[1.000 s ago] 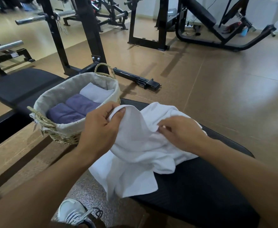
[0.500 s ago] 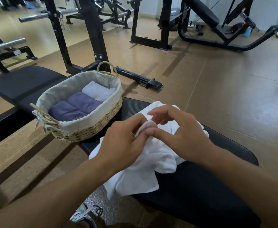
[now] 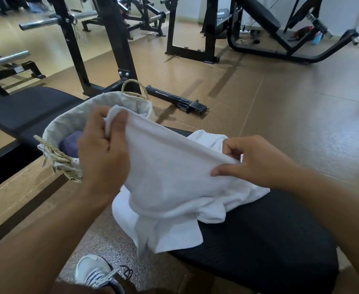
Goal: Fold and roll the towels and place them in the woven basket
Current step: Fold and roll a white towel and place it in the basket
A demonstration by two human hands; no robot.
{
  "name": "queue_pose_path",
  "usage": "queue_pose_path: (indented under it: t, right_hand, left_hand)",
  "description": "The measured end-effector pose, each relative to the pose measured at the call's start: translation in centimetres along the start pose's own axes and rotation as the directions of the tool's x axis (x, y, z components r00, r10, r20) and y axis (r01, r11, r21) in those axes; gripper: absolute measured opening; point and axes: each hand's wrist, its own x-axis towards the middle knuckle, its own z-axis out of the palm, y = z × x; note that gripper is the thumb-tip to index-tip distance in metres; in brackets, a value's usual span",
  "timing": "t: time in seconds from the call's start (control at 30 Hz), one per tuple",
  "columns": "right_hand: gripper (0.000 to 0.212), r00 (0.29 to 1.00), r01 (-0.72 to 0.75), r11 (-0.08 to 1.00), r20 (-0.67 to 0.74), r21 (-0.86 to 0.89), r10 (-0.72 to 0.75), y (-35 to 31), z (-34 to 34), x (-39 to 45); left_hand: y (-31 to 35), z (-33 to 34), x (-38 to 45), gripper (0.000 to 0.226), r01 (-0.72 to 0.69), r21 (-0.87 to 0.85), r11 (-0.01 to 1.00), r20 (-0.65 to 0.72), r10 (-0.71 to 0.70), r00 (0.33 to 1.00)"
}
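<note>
I hold the white towel (image 3: pixel 174 172) by its top edge, left hand (image 3: pixel 102 149) and right hand (image 3: pixel 257 162) both pinching. The edge runs left to right; the woven basket (image 3: pixel 68 124) sits nearer my left hand.

bare forearms, no sleeves in view – one white sneaker (image 3: pixel 96 270) with dark stripes and white laces

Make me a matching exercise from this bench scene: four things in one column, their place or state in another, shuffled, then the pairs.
1. white terry towel
2. purple rolled towel
3. woven straw basket with cloth lining
4. grey laced sneaker

A. on the speckled floor
B. stands on the black padded bench
C. lies inside the basket
D. stretched between left hand and right hand

Pairs: 1-D, 2-C, 3-B, 4-A
</note>
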Motion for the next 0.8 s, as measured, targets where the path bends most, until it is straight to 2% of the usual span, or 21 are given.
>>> queue_pose_path:
  t: [0.1, 0.17, 0.27, 0.33, 0.37, 0.43, 0.5, 0.7, 0.8]
  right_hand:
    - [0.045, 0.990, -0.070, 0.922, 0.090, -0.380, 0.112, 2.6, 0.1, 0.7]
    - [0.047, 0.992, -0.102, 0.901, 0.023, -0.423, 0.123, 3.5, 0.4, 0.9]
    - [0.053, 0.976, -0.131, 0.980, -0.193, -0.152, 0.100, 2.2, 0.4, 1.1]
    - [0.052, 0.967, -0.100, 0.994, -0.231, 0.051, 0.109, 0.0, 0.6, 0.9]
    - [0.049, 0.977, -0.076, 0.991, -0.189, 0.113, 0.096, -1.2, 1.0, 0.6]
    - [0.031, 0.997, -0.035, 0.978, -0.057, 0.204, 0.048, -3.1, 2.0, -0.3]
    - [0.016, 1.000, 0.008, 0.964, 0.012, 0.267, -0.012, -4.1, 3.0, -1.0]
    - [0.032, 0.995, 0.055, 0.919, 0.053, 0.391, -0.082, -4.2, 2.9, -1.4]
    - [0.042, 0.990, 0.044, 0.916, 0.105, 0.399, -0.094, -4.1, 2.6, -1.5]
  left_hand:
    - [-1.2, -0.1, 1.3, 0.025, 0.113, -0.016, 0.993, -0.075, -0.114, 0.991]
    - [-1.8, -0.2, 1.6, 0.019, 0.183, -0.043, 0.982, -0.087, -0.186, 0.979]
    - [-2.3, 0.0, 1.1, 0.018, 0.251, -0.090, 0.964, -0.021, -0.254, 0.967]
    - [-1.6, 0.5, 0.1, 0.020, 0.250, -0.106, 0.963, 0.073, -0.243, 0.967]
    - [-1.1, 0.9, -0.7, 0.021, 0.247, -0.119, 0.962, 0.143, -0.229, 0.963]
    - [0.2, 1.9, -2.6, 0.020, 0.257, -0.148, 0.955, 0.301, -0.203, 0.932]
    - [1.2, 2.6, -4.5, 0.021, 0.269, -0.150, 0.951, 0.409, -0.188, 0.893]
    - [1.0, 2.6, -4.3, 0.039, 0.283, -0.126, 0.951, 0.447, -0.200, 0.872]
    - [0.6, 2.4, -3.7, 0.037, 0.317, -0.162, 0.935, 0.515, -0.194, 0.835]
